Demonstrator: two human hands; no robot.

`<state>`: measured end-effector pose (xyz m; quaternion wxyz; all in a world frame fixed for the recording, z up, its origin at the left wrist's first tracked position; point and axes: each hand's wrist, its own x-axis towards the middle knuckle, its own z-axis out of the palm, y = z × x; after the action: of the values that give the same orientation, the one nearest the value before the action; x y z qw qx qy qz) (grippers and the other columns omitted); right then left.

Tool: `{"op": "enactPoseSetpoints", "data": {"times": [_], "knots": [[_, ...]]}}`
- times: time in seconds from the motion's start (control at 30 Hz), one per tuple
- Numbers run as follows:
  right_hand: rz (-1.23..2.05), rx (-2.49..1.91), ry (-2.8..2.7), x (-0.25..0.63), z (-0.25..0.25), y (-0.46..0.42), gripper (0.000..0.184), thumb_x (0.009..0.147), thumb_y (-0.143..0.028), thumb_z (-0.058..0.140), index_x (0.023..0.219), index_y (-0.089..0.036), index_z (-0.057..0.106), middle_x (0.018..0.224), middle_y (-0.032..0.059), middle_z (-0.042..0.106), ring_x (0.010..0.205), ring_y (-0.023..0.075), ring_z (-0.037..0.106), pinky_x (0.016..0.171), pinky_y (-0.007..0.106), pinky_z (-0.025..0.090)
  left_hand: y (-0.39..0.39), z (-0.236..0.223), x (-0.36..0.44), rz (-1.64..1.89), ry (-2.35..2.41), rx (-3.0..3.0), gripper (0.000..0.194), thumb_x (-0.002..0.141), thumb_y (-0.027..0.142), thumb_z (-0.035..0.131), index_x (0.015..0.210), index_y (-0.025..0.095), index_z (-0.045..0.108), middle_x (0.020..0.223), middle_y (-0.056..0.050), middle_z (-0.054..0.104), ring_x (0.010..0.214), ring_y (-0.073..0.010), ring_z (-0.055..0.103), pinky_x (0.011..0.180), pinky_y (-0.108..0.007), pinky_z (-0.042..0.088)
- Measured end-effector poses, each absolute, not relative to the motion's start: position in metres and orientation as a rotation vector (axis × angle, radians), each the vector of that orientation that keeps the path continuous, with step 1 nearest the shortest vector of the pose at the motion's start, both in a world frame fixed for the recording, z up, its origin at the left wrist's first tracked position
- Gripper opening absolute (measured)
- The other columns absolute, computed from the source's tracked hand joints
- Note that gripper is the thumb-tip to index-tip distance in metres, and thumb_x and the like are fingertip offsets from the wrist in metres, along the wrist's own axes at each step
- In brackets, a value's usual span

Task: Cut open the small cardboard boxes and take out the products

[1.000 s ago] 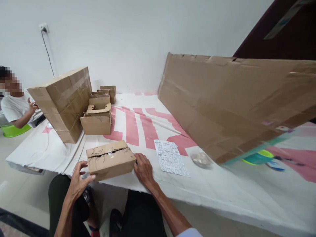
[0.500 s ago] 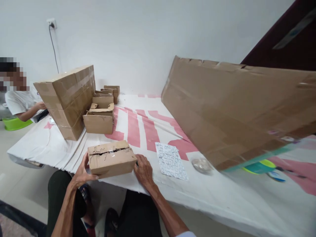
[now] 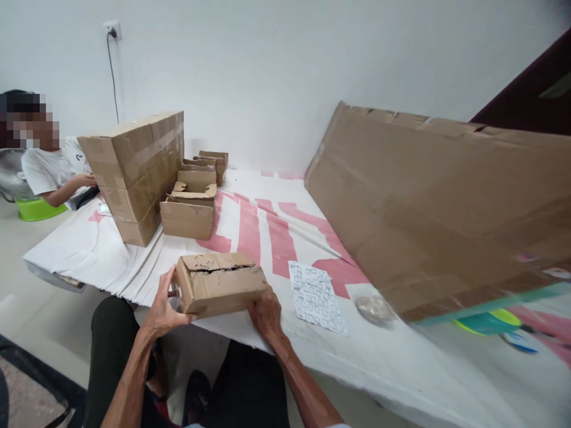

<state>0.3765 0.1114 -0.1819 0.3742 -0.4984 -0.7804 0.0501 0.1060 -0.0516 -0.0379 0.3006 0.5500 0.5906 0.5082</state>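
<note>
A small taped cardboard box (image 3: 220, 284) with a torn seam on top rests at the near edge of the white and pink cloth (image 3: 263, 238). My left hand (image 3: 163, 306) grips its left end, fingers wrapped round the corner. My right hand (image 3: 265, 312) presses against its right front side, fingers curled on the cardboard. The box is turned a little, its left end toward me. A sheet of small printed labels (image 3: 316, 289) lies just right of my right hand.
A tall taped carton (image 3: 138, 172) and several small open boxes (image 3: 190, 208) stand at the back left. A big flat cardboard sheet (image 3: 446, 202) leans on the right over a green bowl (image 3: 486, 321). A clear round lid (image 3: 373, 308) lies nearby. Another person (image 3: 44, 166) sits far left.
My left hand has closed on the box's left end, my right hand has moved onto its right side, and the box has been swung a little and shifted right.
</note>
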Motion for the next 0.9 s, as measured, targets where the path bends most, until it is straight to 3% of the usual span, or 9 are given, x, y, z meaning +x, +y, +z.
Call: {"op": "enactPoseSetpoints", "data": {"times": [0.17, 0.3, 0.43, 0.57, 0.9], "knots": [[0.133, -1.254, -1.994, 0.378, -0.185, 0.113, 0.039, 0.083, -0.019, 0.052, 0.120, -0.018, 0.065, 0.111, 0.0150, 0.071, 0.103, 0.0309, 0.063, 0.086, 0.043, 0.054, -0.056, -0.037, 0.112, 1.366, 1.613, 1.462, 0.123, 0.060, 0.027, 0.091, 0.166, 0.028, 0.028, 0.160, -0.015, 0.036, 0.150, -0.0396, 0.037, 0.113, -0.050, 0.050], [0.134, -1.223, -1.979, 0.379, -0.183, 0.112, 0.036, 0.081, -0.018, 0.052, 0.115, -0.018, 0.065, 0.107, 0.0135, 0.071, 0.099, 0.0300, 0.063, 0.083, 0.042, 0.054, -0.059, -0.037, 0.116, 1.418, 1.694, 1.458, 0.119, 0.059, 0.028, 0.091, 0.163, 0.027, 0.032, 0.157, -0.015, 0.040, 0.145, -0.0396, 0.044, 0.111, -0.053, 0.050], [0.112, -1.136, -1.992, 0.376, -0.174, 0.108, 0.024, 0.092, -0.021, 0.049, 0.109, -0.020, 0.065, 0.109, 0.0131, 0.071, 0.101, 0.0288, 0.061, 0.087, 0.042, 0.053, -0.064, -0.026, 0.119, 1.460, 1.783, 1.468, 0.111, 0.060, 0.031, 0.092, 0.157, 0.025, 0.039, 0.152, -0.015, 0.046, 0.141, -0.0379, 0.048, 0.109, -0.052, 0.051], [0.060, -1.062, -1.984, 0.372, -0.163, 0.104, 0.022, 0.102, -0.026, 0.046, 0.110, -0.021, 0.065, 0.114, 0.0132, 0.069, 0.105, 0.0281, 0.060, 0.092, 0.044, 0.052, -0.069, -0.018, 0.123, 1.475, 1.884, 1.503, 0.106, 0.061, 0.033, 0.094, 0.153, 0.024, 0.043, 0.148, -0.015, 0.050, 0.137, -0.0367, 0.051, 0.107, -0.052, 0.051], [0.073, -0.919, -1.789, 0.369, -0.146, 0.089, 0.023, 0.105, -0.022, 0.048, 0.110, -0.019, 0.070, 0.107, 0.0114, 0.071, 0.101, 0.0255, 0.065, 0.090, 0.045, 0.057, -0.073, -0.016, 0.135, 1.443, 1.963, 1.713, 0.105, 0.065, 0.034, 0.091, 0.155, 0.023, 0.038, 0.150, -0.017, 0.048, 0.141, -0.0392, 0.049, 0.116, -0.060, 0.044]]}}
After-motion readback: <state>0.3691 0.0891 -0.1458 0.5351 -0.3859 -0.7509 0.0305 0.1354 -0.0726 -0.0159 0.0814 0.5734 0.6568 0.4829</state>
